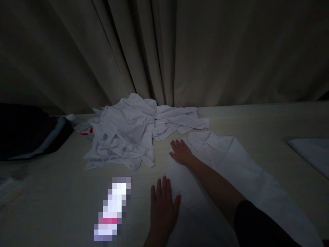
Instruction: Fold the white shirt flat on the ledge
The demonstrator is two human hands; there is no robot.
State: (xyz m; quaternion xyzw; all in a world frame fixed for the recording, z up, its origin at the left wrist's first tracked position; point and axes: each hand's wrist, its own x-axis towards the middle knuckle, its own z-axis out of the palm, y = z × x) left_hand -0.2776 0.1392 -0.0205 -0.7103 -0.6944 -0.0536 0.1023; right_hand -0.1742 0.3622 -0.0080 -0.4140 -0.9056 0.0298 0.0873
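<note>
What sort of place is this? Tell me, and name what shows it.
Probably a dim home or laundry workspace: a pale table against a drawn curtain, a heap of white garments, and both hands flat on a laid-out white shirt.

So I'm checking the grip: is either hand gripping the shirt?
No: the left hand and right hand both lie flat and open on the spread white shirt.

The left hand (162,202) lies flat, palm down, fingers together and pointing toward twelve o'clock, thumb spread toward two. The right hand (180,151) also lies flat and open, fingers toward eleven o'clock. Its bare forearm stretches back toward four o'clock into what seems, in the dim light, a dark sleeve.
</note>
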